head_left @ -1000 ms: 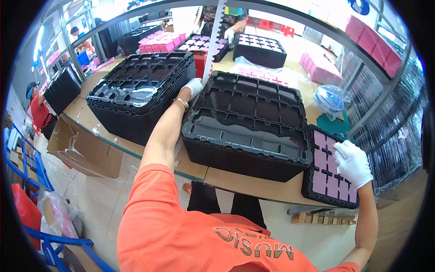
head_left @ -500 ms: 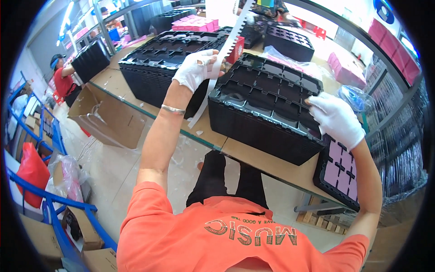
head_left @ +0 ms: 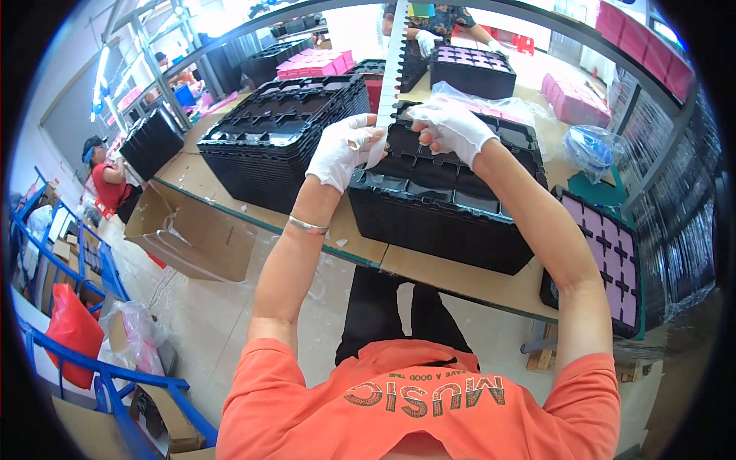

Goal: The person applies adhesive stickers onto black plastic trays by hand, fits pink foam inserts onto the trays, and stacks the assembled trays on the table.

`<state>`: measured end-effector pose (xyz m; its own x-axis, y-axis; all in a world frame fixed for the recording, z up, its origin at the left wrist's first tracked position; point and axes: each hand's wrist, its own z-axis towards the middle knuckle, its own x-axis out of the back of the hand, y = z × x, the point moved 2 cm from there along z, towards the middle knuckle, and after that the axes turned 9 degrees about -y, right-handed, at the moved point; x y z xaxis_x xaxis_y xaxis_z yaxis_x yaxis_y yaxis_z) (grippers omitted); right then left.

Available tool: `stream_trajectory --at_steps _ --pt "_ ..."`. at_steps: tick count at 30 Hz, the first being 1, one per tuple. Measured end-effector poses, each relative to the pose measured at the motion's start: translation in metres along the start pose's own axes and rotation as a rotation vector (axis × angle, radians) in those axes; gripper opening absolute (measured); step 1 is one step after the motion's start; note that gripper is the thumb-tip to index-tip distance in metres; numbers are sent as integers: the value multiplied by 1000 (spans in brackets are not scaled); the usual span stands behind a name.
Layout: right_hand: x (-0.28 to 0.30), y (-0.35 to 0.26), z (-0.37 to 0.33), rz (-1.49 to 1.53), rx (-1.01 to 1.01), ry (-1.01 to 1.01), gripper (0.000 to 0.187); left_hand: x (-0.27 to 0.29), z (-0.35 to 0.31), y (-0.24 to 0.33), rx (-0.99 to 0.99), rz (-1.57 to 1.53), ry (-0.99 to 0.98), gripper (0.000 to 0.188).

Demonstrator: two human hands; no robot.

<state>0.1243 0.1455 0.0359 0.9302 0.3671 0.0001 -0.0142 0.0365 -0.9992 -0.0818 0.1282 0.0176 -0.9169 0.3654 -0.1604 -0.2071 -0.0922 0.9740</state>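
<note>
A long white strip with a toothed edge (head_left: 392,69) runs down from the top of the view. My left hand (head_left: 343,151), in a white glove with bare fingertips, is closed on its lower end, over the gap between two stacks of black trays. My right hand (head_left: 452,132), gloved alike, is raised beside the strip with its fingers bent inward; whether they hold anything is hidden. Below it stands the right-hand stack of black compartment trays (head_left: 441,230), partly covered by my forearm. The left-hand stack of black trays (head_left: 257,169) is beside my left hand.
A black tray with pink inserts (head_left: 606,253) leans at the table's right end. Pink stacks (head_left: 314,64) and a bagged blue item (head_left: 594,146) lie farther back. A cardboard box (head_left: 195,238) stands below the table edge. Two co-workers are nearby, one across the table.
My right hand has left the tray's right edge and come over to the strip. The strip's lower end has been drawn up from the table edge to my left hand.
</note>
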Motion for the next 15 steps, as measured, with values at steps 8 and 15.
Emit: stream_trajectory --at_steps 8,15 --pt "-27 -1 16 -124 -121 -19 21 14 10 -12 -95 91 -63 43" --pt "-28 1 21 -72 -212 2 17 13 10 -17 -230 382 18 42"
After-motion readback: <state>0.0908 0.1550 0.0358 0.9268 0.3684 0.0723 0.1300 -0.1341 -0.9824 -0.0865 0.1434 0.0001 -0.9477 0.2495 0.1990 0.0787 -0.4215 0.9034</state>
